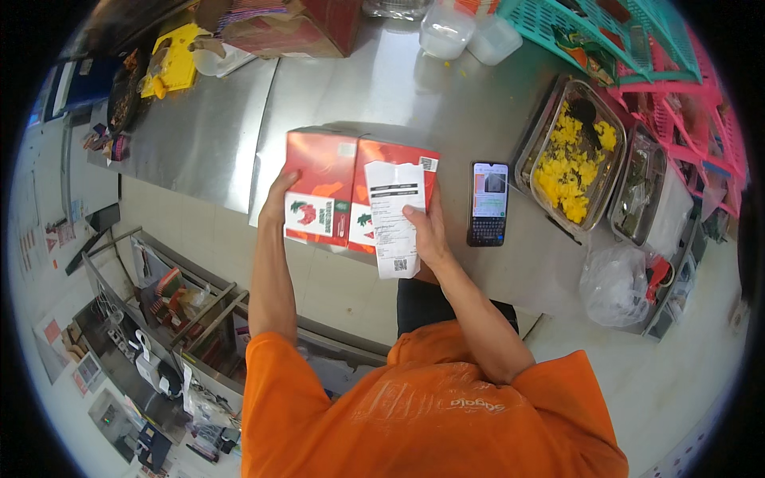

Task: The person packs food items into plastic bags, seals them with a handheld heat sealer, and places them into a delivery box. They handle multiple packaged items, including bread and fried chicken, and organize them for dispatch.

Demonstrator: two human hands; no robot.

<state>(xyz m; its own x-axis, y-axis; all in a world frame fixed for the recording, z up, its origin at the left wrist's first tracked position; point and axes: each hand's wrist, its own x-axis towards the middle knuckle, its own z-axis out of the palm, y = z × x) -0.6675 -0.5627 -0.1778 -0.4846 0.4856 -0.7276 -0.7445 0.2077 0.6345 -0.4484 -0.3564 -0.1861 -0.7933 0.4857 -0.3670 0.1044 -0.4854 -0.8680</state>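
Observation:
Two red printed cardboard boxes (318, 179) stand side by side, touching, at the front edge of the steel table. My left hand (278, 194) grips the outer side of the left box, thumb on its top. On the right box (363, 156), my right hand (431, 230) grips the outer side, and its thumb presses a paper receipt (397, 239) against the box's top. The receipt bears print and a code, covers much of that box and hangs past its near edge. Right of my right hand lies a smartphone (489, 203) with a lit screen and keyboard.
A glass dish of chopped yellow food (568, 167) and a smaller lidded container (638, 185) sit at the right, by pink and teal plastic baskets (657, 89). A plastic bag (615, 284) lies nearby. Clear tubs (447, 30) and a large carton (299, 27) line the back.

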